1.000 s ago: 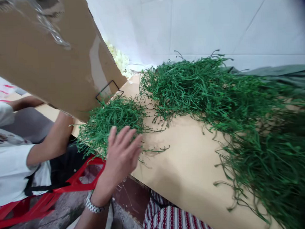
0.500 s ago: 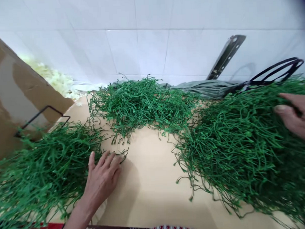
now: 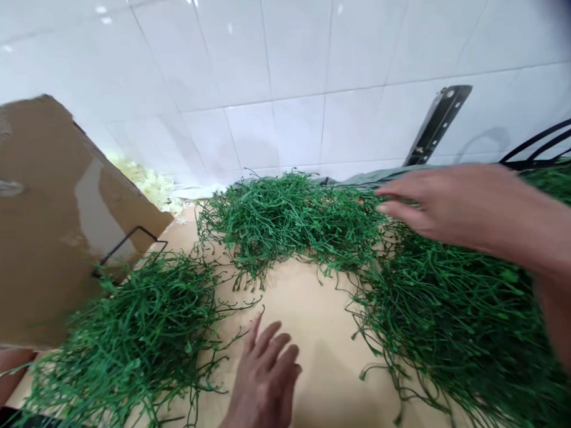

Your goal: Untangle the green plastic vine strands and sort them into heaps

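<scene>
Fingers (image 3: 276, 345) of left hand (image 3: 266, 389) spread flat on tan board (image 3: 313, 338), holding nothing | right hand (image 3: 447, 205) open, empty, over green stems (image 3: 285, 217) at board's far edge | sorting piles; next: pinch few strands cleanly

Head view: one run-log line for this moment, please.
left hand open, flat on table | right hand open over green stems

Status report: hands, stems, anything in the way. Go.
Left hand open, flat on the table. Right hand open, over the green stems. Cardboard box at left, clear of both.
</scene>
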The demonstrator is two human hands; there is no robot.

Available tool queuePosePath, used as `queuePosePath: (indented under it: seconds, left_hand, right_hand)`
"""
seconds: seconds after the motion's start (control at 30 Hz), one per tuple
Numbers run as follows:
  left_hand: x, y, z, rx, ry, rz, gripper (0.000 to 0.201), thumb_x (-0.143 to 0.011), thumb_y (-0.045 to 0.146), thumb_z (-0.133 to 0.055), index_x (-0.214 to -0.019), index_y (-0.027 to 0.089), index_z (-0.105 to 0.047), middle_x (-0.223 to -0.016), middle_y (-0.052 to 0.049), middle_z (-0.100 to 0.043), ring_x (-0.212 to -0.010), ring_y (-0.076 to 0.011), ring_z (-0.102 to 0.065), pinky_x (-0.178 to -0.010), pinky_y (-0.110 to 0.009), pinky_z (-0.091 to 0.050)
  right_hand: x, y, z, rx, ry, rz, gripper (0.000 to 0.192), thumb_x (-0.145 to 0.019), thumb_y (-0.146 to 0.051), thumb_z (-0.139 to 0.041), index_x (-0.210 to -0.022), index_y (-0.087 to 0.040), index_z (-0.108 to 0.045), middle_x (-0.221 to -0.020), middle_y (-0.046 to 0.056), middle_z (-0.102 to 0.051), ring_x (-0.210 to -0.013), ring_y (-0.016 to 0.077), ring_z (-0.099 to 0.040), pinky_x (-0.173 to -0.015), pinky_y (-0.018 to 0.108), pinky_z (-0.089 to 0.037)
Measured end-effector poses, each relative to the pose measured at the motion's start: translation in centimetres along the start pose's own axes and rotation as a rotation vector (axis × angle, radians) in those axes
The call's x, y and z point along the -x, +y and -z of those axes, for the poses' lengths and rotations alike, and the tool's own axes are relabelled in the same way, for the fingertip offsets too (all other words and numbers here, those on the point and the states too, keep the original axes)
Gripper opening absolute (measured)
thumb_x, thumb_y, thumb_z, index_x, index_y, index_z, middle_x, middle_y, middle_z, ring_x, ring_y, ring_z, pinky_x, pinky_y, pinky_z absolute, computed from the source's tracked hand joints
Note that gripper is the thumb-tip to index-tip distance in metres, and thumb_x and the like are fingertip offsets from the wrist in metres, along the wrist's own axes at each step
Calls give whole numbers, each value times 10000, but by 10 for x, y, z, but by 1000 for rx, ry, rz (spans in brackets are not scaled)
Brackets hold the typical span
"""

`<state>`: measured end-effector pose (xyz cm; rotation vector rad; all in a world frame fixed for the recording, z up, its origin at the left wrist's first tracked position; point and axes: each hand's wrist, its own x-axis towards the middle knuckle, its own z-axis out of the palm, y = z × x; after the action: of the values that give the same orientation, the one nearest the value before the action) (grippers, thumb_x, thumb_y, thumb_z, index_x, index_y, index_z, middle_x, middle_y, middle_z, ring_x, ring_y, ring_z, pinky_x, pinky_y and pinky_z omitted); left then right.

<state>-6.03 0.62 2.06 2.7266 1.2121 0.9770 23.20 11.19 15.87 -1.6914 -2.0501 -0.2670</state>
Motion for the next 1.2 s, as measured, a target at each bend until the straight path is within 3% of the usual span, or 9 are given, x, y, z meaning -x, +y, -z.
queuePosePath:
  seconds: [0.07,0.17,0.33,0.47,0.67,0.77,0.97,1.07,1.2]
  left_hand:
    - [-3,6,-9,42,-18,-21,167,-729,77,-487,-827,183,-571,-767,-30,-645,-921,-191,-599,-1044,-476,-301]
    - [2,5,-20,60,12,-47,166,-712,85,-493,-817,187,-570,-732,-22,-637,-875,-187,-616,-1036,-476,-327]
    - [23,-4,-19,30,63,-34,172,-711,85,-487,-818,185,-578,-696,-16,-637,-828,-177,-628,-1040,-456,-335]
    - [39,-9,-14,5,57,19,209,-706,70,-480,-841,191,-585,-668,-9,-631,-801,-166,-630,-1020,-437,-367]
    - [45,-10,-12,67,237,122,192,-746,91,-403,-798,183,-563,-597,-18,-592,-758,-175,-613,-996,-470,-373]
    - [32,-5,7,91,127,176,197,-747,70,-444,-844,186,-570,-663,-28,-625,-840,-185,-612,-1005,-464,-372]
    - [12,-4,27,105,113,167,210,-730,40,-492,-868,174,-576,-710,-22,-648,-878,-176,-602,-1026,-432,-364]
    - [8,-5,22,119,129,150,212,-728,42,-496,-869,173,-584,-704,-22,-654,-869,-173,-607,-1024,-420,-369]
    - [-9,-4,31,170,126,224,197,-754,99,-506,-906,174,-605,-799,-55,-683,-846,-184,-624,-954,-411,-438]
  right_hand:
    - [-43,-36,-17,148,-235,116,286,-818,-373,-526,-930,-150,-666,-934,60,-664,-877,219,-596,-732,377,-401]
    - [-93,-75,-52,88,-377,225,228,-861,-284,-472,-937,-174,-656,-955,64,-657,-906,219,-590,-749,352,-431]
    - [-121,-98,-130,124,-378,174,284,-854,-265,-478,-1066,-111,-590,-1074,159,-604,-994,264,-565,-785,351,-439]
    - [-116,-101,-162,150,-373,115,317,-812,-212,-524,-1071,-34,-568,-1045,221,-599,-970,303,-577,-773,374,-443]
    - [-134,-85,-143,159,-281,41,255,-823,-206,-471,-997,-92,-620,-1012,184,-624,-960,308,-580,-728,368,-446]
    - [-146,-72,-120,116,-86,-38,284,-837,-231,-435,-973,-87,-638,-973,166,-641,-929,284,-592,-696,345,-427]
    - [-159,-54,-66,-53,244,-67,821,-771,-460,-64,-981,138,-586,-992,177,-594,-971,238,-537,-657,328,-328]
    - [-158,-50,-52,-113,361,-104,617,-819,-396,-216,-1013,55,-590,-978,176,-617,-943,207,-557,-713,317,-357]
    - [-149,-42,-63,-75,435,-167,268,-842,-206,-396,-973,-87,-598,-961,164,-629,-873,209,-552,-742,340,-400]
